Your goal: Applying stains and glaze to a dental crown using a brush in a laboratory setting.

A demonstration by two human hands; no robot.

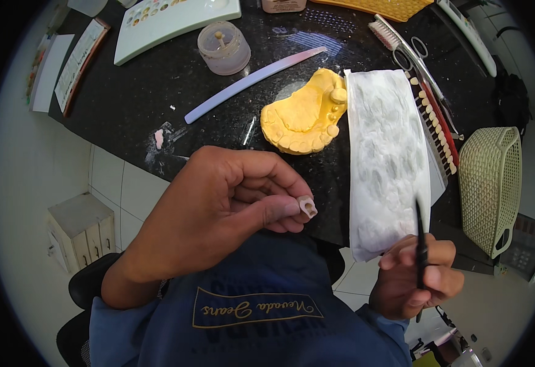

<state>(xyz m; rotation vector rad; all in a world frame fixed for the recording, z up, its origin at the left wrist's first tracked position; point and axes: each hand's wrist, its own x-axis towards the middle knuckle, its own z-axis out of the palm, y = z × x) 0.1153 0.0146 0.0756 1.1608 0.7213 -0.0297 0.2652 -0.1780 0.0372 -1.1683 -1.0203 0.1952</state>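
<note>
Between thumb and forefinger, my left hand (218, 205) pinches a small whitish dental crown piece (307, 208) whose hollow side shows. My right hand (402, 278), lower and further right, is closed around a thin brush (422, 248) with a dark handle. The brush points up, its pale tip blurred over the edge of a folded white paper towel (384, 153), which bears greyish damp marks. Beyond my left hand rests a yellow plaster dental model (292, 119) with a few separate teeth along its right side. Neither hand touches the model.
On the dark speckled worktop (139, 116) lie a curved lilac nail file (249, 85), a round clear jar (224, 55) and a white palette (169, 27). Further right are a red tooth shade guide (439, 125), a bristle brush (385, 35), scissors (419, 48) and a pale green basket (488, 183).
</note>
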